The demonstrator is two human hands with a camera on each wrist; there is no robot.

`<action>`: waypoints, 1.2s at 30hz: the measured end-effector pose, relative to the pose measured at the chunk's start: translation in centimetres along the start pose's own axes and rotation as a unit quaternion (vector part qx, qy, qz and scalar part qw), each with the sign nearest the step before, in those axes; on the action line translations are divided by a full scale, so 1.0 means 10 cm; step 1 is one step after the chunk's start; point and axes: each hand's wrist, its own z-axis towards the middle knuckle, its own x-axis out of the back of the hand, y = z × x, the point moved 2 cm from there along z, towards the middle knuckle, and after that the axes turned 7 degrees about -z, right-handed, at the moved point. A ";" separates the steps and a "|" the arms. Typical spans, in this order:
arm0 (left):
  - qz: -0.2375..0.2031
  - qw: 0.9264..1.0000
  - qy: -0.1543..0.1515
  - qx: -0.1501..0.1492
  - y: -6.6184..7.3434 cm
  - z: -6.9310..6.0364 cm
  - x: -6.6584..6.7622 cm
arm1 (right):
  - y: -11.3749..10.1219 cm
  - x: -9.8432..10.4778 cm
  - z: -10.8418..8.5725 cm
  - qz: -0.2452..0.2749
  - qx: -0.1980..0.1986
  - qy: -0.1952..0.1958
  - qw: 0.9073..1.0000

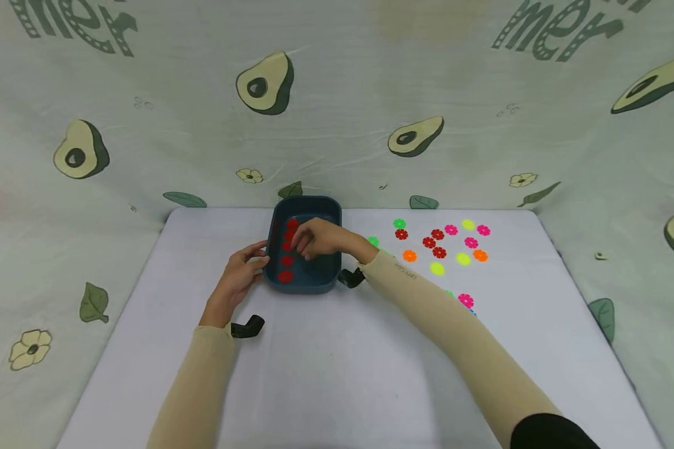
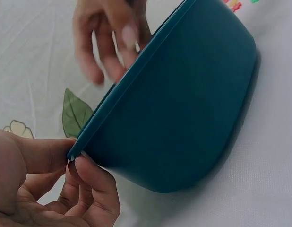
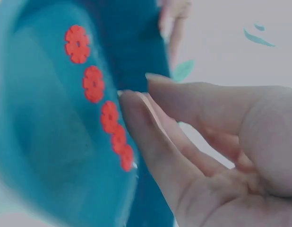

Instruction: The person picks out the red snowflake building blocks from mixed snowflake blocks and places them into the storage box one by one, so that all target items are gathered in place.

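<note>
A dark blue plastic tub with rounded corners stands at the back of the table. My left hand pinches its left rim between thumb and fingers, seen close up in the left wrist view. Inside the tub, several red notched discs, shaped like small flowers, form a row along its left side. Over the tub hangs my right hand, fingers loosely bent. In the right wrist view a gap parts that hand's thumb from its index finger, and no disc shows between them.
Loose flower-shaped discs in red, pink, orange, yellow and green lie scattered on the white table right of the tub. My right forearm partly covers some. A hanging avocado-print cloth borders the table's back.
</note>
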 end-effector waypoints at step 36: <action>-0.007 1.000 -0.022 -0.009 0.03 -0.05 0.00 | 1.36 0.17 -1.38 -0.025 -0.147 0.268 0.952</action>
